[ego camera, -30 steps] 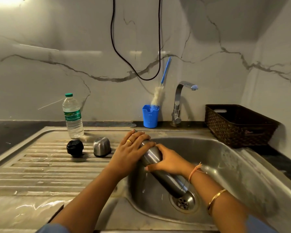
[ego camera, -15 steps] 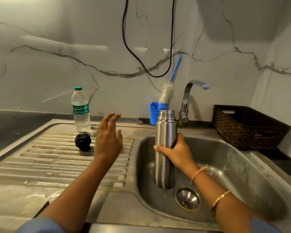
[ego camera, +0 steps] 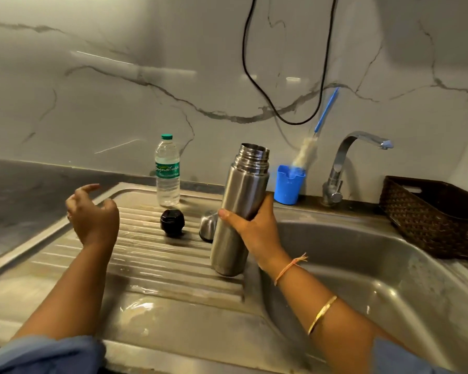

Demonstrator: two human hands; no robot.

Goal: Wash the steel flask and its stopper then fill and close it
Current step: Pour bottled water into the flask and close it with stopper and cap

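Observation:
My right hand grips the open steel flask round its middle. The flask stands almost upright, its base at the right end of the ribbed drainboard beside the sink basin. The black stopper lies on the drainboard left of the flask. The steel cup lid is partly hidden behind the flask. My left hand hovers above the drainboard's left part, fingers loosely curled, holding nothing.
A plastic water bottle stands at the back of the drainboard. A blue holder with a bottle brush sits by the tap. A brown woven basket is at the right. A black cable hangs on the wall.
The flask went from lying tilted in the basin to upright, then moved left and up onto the drainboard edge. My left hand let go of it and drew away to the left.

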